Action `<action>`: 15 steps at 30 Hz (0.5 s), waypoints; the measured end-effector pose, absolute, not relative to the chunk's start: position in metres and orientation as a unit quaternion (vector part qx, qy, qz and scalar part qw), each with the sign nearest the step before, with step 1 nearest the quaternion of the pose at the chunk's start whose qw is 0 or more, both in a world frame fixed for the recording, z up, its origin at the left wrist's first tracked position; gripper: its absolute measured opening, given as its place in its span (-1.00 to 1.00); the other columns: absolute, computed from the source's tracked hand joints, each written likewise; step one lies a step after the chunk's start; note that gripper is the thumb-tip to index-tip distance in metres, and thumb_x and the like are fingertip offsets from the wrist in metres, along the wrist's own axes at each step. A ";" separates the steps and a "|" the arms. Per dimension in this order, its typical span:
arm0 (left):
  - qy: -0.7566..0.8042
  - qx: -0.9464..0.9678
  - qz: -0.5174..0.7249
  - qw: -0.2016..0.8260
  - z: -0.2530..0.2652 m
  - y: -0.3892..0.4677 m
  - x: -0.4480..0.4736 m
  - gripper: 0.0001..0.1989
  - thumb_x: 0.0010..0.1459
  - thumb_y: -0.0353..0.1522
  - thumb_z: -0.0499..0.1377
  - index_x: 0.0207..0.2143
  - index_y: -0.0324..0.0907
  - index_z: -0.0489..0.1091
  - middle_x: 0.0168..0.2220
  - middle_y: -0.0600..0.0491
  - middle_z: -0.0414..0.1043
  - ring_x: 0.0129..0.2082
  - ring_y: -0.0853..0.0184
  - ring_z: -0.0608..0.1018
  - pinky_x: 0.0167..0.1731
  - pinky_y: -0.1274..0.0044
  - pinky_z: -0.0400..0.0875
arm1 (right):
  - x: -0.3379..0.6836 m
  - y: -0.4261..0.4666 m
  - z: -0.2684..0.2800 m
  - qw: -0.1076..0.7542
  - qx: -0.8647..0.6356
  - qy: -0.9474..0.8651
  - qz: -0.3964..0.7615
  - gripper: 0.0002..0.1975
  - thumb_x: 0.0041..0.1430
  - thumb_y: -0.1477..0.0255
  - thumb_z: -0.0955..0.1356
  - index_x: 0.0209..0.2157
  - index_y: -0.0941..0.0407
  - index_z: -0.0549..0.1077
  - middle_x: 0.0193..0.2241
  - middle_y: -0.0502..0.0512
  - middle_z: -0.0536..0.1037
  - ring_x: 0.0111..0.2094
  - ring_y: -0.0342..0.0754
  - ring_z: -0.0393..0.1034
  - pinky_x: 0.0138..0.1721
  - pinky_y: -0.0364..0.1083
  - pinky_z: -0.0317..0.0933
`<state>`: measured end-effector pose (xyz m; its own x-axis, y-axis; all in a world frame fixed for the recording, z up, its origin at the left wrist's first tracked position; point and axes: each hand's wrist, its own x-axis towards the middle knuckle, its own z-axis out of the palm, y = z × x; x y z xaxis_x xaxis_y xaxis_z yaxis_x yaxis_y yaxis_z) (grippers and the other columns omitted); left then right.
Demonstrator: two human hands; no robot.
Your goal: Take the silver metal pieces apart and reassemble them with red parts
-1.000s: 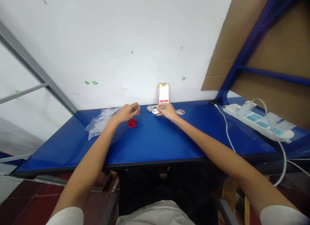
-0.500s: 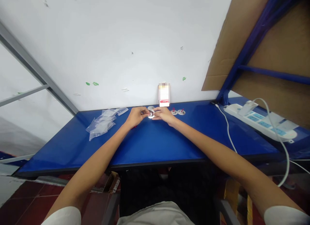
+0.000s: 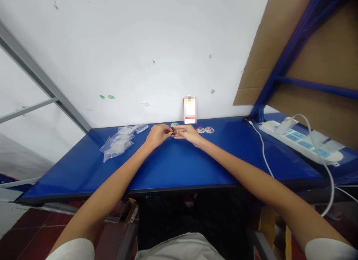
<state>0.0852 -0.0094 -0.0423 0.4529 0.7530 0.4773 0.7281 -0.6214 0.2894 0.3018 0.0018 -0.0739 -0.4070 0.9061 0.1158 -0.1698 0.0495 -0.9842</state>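
Observation:
My left hand [image 3: 158, 135] is closed in a pinch, with a small red piece [image 3: 167, 131] showing at its fingertips. Opposite it, my right hand [image 3: 189, 133] grips a small round metallic disc [image 3: 173, 132] by its edge. The disc is tilted and largely covered by fingers, and the red piece is up against it. Just behind the hands lies another flat pale disc [image 3: 174, 124]. Two similar discs, a nearer one [image 3: 200, 130] and one beside it [image 3: 209, 130], rest right of my right hand, each with a red upright piece.
A lit phone [image 3: 190, 110] leans on the white wall behind the hands. Clear plastic bags [image 3: 119, 142] are piled on the left of the blue table [image 3: 179, 166]. On the right lie a white power strip [image 3: 302, 140] and its cable [image 3: 263, 148].
The disc has turned from facing me to a tilted, darker side. The red piece seen on the table under my left hand is gone from there; red now shows at my left fingertips.

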 end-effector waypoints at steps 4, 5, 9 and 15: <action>0.434 0.845 0.309 0.041 -0.045 -0.010 0.087 -0.88 0.29 -0.34 0.31 -0.22 -0.09 0.68 -0.21 0.02 0.72 -0.27 0.23 0.67 -0.18 0.46 0.47 | 0.301 0.002 -0.077 0.443 -0.308 -0.583 0.608 -0.74 0.21 0.54 0.55 -0.05 0.14 0.70 -0.17 0.15 0.76 -0.19 0.02 0.71 0.08 0.14 0.60; 0.435 0.841 0.317 0.057 -0.045 -0.011 0.088 -0.89 0.29 -0.33 0.31 -0.24 -0.09 0.68 -0.22 0.02 0.72 -0.28 0.23 0.68 -0.17 0.45 0.48 | 0.302 0.003 -0.079 0.448 -0.308 -0.584 0.603 -0.72 0.17 0.50 0.59 -0.06 0.14 0.71 -0.17 0.15 0.76 -0.21 0.03 0.71 0.05 0.13 0.62; 0.439 0.794 0.383 0.173 -0.044 -0.013 0.093 -0.85 0.22 -0.24 0.39 -0.28 -0.14 0.65 -0.32 0.02 0.71 -0.35 0.26 0.68 -0.22 0.47 0.55 | 0.303 0.008 -0.084 0.484 -0.312 -0.593 0.563 -0.61 -0.01 0.26 0.69 -0.17 0.14 0.74 -0.26 0.14 0.76 -0.26 0.06 0.70 -0.08 0.11 0.66; 0.442 0.732 0.424 0.298 -0.045 -0.013 0.097 -0.62 0.08 -0.05 0.46 -0.33 -0.19 0.63 -0.37 -0.01 0.66 -0.40 0.26 0.66 -0.36 0.48 0.60 | 0.306 0.013 -0.084 0.496 -0.309 -0.610 0.536 -0.49 -0.15 0.10 0.70 -0.26 0.18 0.73 -0.36 0.14 0.74 -0.31 0.08 0.70 -0.14 0.09 0.66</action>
<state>0.0973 -0.0133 -0.0447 0.2487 0.9003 0.3573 0.3944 -0.4311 0.8116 0.3059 0.0128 -0.0840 -0.3183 0.9076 0.2737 -0.1546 0.2351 -0.9596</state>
